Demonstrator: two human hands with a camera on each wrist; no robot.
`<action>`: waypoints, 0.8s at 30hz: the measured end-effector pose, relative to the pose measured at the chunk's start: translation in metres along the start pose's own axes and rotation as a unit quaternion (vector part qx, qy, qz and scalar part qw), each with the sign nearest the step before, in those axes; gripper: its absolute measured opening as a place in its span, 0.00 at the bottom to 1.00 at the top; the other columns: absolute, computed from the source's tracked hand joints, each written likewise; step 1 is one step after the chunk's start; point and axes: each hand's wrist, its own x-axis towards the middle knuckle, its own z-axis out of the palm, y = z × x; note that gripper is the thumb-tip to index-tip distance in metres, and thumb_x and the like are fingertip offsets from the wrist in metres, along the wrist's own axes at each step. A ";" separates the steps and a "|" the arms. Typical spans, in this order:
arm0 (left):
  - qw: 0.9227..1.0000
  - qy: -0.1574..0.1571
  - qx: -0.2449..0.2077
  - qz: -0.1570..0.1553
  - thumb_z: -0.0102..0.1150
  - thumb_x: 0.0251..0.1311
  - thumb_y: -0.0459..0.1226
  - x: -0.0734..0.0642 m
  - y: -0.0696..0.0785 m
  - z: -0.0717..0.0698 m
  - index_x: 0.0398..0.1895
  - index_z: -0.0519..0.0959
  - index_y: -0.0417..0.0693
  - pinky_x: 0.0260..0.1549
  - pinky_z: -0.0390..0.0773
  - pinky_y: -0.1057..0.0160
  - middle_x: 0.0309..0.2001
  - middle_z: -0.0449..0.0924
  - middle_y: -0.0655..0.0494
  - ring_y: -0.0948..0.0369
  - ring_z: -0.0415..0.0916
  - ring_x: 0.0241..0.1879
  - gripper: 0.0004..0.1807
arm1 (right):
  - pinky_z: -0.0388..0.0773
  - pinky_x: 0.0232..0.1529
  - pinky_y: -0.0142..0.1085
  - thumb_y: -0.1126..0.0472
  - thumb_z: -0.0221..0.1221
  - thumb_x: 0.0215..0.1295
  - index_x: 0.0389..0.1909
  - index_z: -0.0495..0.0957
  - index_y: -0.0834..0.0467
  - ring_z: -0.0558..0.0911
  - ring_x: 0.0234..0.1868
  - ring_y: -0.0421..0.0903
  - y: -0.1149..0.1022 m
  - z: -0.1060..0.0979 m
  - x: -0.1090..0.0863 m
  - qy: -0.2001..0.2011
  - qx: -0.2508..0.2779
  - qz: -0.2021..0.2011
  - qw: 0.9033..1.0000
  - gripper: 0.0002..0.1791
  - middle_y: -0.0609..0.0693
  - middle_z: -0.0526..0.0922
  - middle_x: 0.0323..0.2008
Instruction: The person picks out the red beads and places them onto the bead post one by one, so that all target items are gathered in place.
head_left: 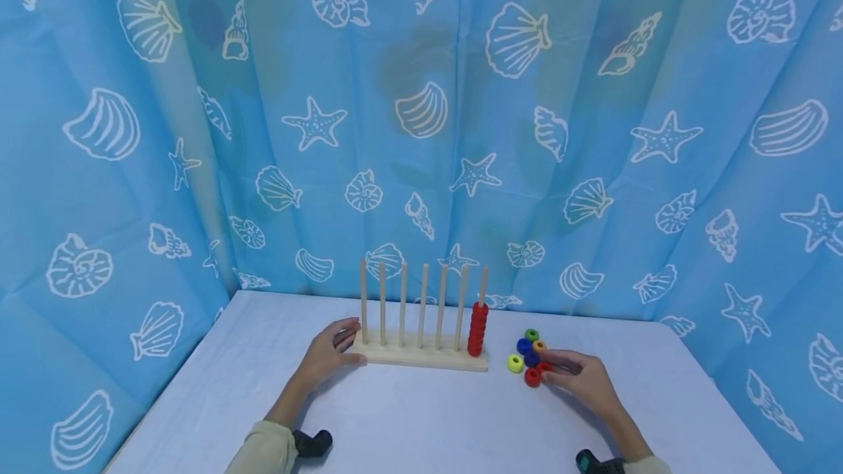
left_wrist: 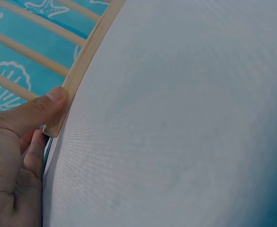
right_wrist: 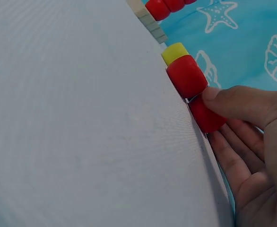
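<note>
A wooden peg rack (head_left: 421,358) with upright rods stands on the table, red beads (head_left: 477,329) stacked on its rightmost rod. My left hand (head_left: 326,353) grips the rack's left end; in the left wrist view its thumb (left_wrist: 56,94) presses the front edge of the base, with fingers behind. My right hand (head_left: 585,380) is at a cluster of loose beads to the right of the rack. Thumb and fingers pinch a red bead (right_wrist: 207,116) on the table. Right beside it sits a second red bead (right_wrist: 186,76), with a yellow bead (right_wrist: 176,53) past that.
Also in the cluster are a green bead (head_left: 531,334), an orange bead (head_left: 539,346) and blue beads (head_left: 524,346). A white cloth covers the table (head_left: 421,423). Behind it hangs a blue curtain (head_left: 421,167) with shell prints. Dark devices (head_left: 312,444) are worn at both wrists.
</note>
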 end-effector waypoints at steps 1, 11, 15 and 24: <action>1.000 -0.001 0.001 0.000 0.78 0.39 0.29 0.000 0.000 0.000 0.66 0.69 0.42 0.58 0.74 0.65 0.65 0.70 0.44 0.49 0.67 0.66 0.45 | 0.80 0.53 0.30 0.59 0.71 0.54 0.55 0.79 0.61 0.78 0.58 0.54 0.000 0.000 0.000 -0.002 0.006 0.002 1.000 0.26 0.57 0.82 0.53; 1.000 -0.003 -0.003 0.000 0.79 0.38 0.30 0.002 -0.005 -0.001 0.66 0.69 0.43 0.57 0.75 0.65 0.65 0.70 0.45 0.50 0.68 0.65 0.46 | 0.80 0.52 0.31 0.59 0.72 0.52 0.53 0.81 0.59 0.81 0.55 0.51 0.006 0.001 0.001 0.000 -0.016 0.014 1.000 0.25 0.55 0.83 0.52; 1.000 -0.001 0.000 0.000 0.79 0.38 0.31 0.002 -0.006 -0.001 0.66 0.69 0.44 0.57 0.75 0.65 0.65 0.71 0.45 0.50 0.68 0.65 0.46 | 0.81 0.51 0.31 0.59 0.73 0.52 0.51 0.83 0.57 0.81 0.54 0.51 0.006 0.001 0.002 0.008 -0.033 0.014 0.999 0.24 0.55 0.83 0.51; 1.000 -0.005 -0.006 0.003 0.79 0.38 0.31 0.003 -0.007 -0.001 0.66 0.69 0.43 0.56 0.75 0.65 0.65 0.70 0.46 0.51 0.68 0.65 0.46 | 0.81 0.51 0.30 0.60 0.73 0.52 0.51 0.83 0.57 0.80 0.56 0.51 0.006 0.002 0.000 0.012 -0.043 0.004 0.999 0.22 0.54 0.83 0.51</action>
